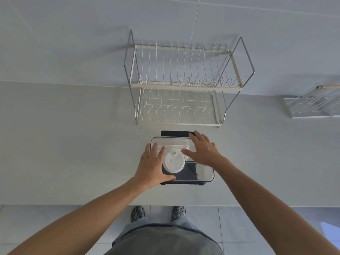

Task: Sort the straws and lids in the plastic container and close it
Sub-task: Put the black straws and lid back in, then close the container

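1. Pale grey counter (73, 144) runs in front of us, with a two-tier wire dish rack (184, 85) standing at the wall behind our work.
2. Just before the rack sits the clear plastic container (206, 176), its transparent cover on top and dark clips showing at the far and near edges.
3. Our left hand (152, 162) and right hand (204, 150) lie on the cover, fingers straight and spread, gripping nothing.
4. Inside we see round white lids (173, 162), white straws (174, 144) behind them and black straws (189, 172) at the near right.
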